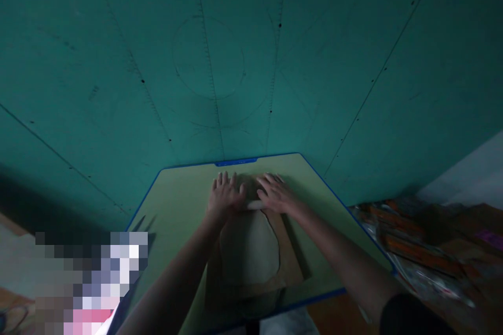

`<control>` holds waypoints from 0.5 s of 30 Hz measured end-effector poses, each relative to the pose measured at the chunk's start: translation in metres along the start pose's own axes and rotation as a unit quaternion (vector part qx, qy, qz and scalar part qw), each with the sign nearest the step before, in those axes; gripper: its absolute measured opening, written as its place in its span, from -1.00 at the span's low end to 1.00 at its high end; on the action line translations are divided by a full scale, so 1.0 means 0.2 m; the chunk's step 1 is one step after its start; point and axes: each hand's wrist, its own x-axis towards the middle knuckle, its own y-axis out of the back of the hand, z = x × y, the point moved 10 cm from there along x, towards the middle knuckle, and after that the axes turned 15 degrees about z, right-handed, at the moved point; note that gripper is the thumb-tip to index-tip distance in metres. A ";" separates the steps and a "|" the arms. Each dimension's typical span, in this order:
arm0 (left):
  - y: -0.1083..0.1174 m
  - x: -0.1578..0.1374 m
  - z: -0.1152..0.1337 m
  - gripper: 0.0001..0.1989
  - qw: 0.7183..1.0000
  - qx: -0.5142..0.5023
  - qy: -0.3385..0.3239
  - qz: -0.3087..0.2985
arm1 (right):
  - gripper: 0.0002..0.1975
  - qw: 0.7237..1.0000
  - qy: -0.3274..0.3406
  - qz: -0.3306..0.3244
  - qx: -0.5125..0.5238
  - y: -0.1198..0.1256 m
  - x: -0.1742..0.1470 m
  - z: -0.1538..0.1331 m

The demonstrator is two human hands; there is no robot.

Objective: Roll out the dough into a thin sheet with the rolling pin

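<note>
A flat, pale sheet of dough or clay (250, 248) with a rounded, uneven outline lies on a brown board (290, 251). Across its far end sits a light rolling pin (256, 204), of which only the middle shows. My left hand (227, 192) rests palm down over the pin's left part, fingers spread and pointing away from me. On the right part lies my right hand (275, 193), also palm down with fingers stretched out. Both palms hide the pin's ends. Beneath the board is a pale yellow tabletop (176, 193) with a blue edge.
A green wall (243, 78) with drawn lines and circles rises just behind the table. Plastic-wrapped packages (416, 256) and cardboard lie low at the right. A pixelated patch covers something at the lower left.
</note>
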 end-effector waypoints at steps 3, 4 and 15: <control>0.06 -0.05 0.03 -0.52 0.999 0.003 -0.014 0.035 | -0.46 1.000 0.009 0.020 -0.011 0.03 -0.06 -0.03; 0.09 -0.08 0.04 -0.51 0.999 0.008 -0.017 0.049 | -0.47 0.999 0.014 0.027 -0.018 0.05 -0.08 -0.05; 0.35 -0.57 0.18 -0.54 0.993 0.034 -0.070 0.092 | -0.45 0.991 0.084 0.105 -0.018 0.21 -0.59 -0.30</control>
